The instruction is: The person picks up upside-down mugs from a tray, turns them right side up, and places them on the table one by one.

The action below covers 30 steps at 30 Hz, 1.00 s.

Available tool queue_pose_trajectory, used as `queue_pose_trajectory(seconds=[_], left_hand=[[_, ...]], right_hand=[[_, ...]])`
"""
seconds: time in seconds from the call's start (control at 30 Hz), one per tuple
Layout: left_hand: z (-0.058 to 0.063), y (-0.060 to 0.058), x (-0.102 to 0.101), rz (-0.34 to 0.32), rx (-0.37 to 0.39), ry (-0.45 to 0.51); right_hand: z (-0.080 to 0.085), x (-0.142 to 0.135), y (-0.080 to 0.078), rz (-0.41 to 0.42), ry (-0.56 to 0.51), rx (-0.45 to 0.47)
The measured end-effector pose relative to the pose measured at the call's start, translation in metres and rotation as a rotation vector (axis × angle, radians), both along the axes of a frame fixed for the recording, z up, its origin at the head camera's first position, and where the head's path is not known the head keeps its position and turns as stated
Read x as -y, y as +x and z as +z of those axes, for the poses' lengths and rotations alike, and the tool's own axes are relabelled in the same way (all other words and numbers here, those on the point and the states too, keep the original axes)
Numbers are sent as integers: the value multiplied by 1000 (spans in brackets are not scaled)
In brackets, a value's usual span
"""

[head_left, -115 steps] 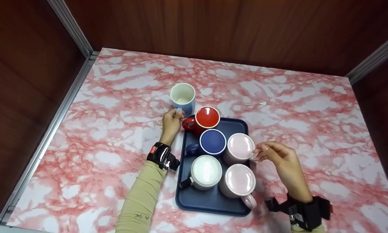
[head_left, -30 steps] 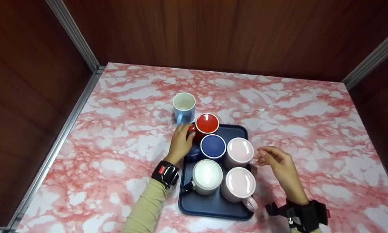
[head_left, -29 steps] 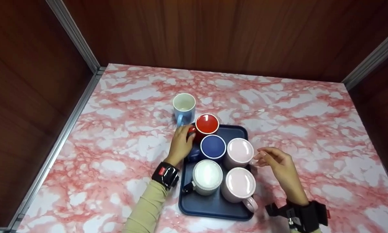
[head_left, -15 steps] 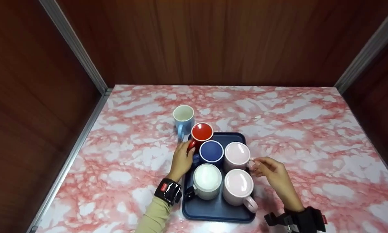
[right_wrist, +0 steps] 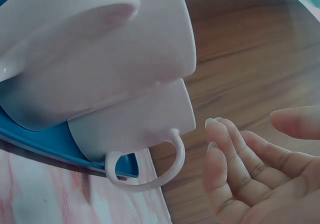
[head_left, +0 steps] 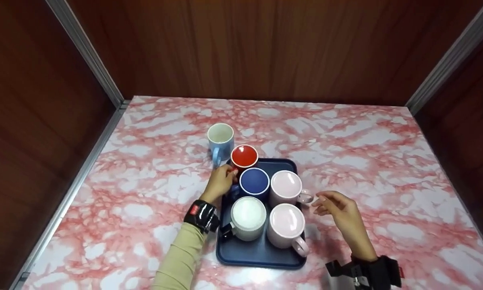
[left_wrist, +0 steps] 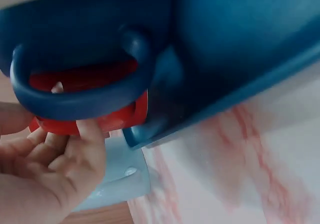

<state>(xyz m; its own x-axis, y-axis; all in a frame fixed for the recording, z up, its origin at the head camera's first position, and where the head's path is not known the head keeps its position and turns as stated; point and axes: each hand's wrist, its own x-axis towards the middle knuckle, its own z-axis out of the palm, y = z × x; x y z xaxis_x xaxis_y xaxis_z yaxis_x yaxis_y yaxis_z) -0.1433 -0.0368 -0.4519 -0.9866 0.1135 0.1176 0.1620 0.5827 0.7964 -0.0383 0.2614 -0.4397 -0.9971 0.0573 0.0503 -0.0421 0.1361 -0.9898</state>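
My left hand (head_left: 219, 183) pinches the handle of the red mug (head_left: 244, 156) at the back left of the dark blue tray (head_left: 261, 255). In the left wrist view, its fingers (left_wrist: 90, 146) reach the red mug behind the loop of the blue mug (left_wrist: 75, 101). Past the tray's back left corner stands a light blue mug (head_left: 221, 141), upright on the table. My right hand (head_left: 342, 209) is held off the tray's right side, fingers loosely bent and holding nothing. A small gap separates its fingertips from the handle of the rear pink mug (head_left: 286, 187).
A white mug with a black handle (head_left: 248, 217) and a second pink mug (head_left: 286, 225) stand on the tray's near half. Marbled red-and-white tabletop (head_left: 366, 153) surrounds the tray. Dark wood panels (head_left: 265, 48) enclose the back and both sides.
My left hand has gone from the light blue mug's handle to the red mug's. The red mug has shifted slightly left and nearer. My right fingers have drawn away from the rear pink mug's handle.
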Motion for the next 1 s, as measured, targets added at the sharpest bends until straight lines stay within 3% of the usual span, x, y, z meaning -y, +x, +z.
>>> queue_pose_trajectory(seconds=[0.07,0.1,0.33,0.53,0.67,0.77,0.87,1.0], left_hand=[[2,-4,1,-13,68,62],[3,-5,1,-18,90,91],[0,-9,4,-36,206,263],[-2,-10,8,-43,250,318],[-2,-12,8,-44,218,328],[-1,-12,6,-29,158,283],[-1,-12,4,4,90,219],[1,-13,2,51,25,166]], right_hand=[[1,2,-2,5,-5,3],[17,10,2,-17,-1,33],[21,17,-4,6,-21,7],[24,23,-7,12,-20,21],[24,22,-10,27,-5,18],[16,16,-13,74,-20,-28],[-27,-5,-30,200,-160,-144],[-24,-4,-30,197,-158,-158]])
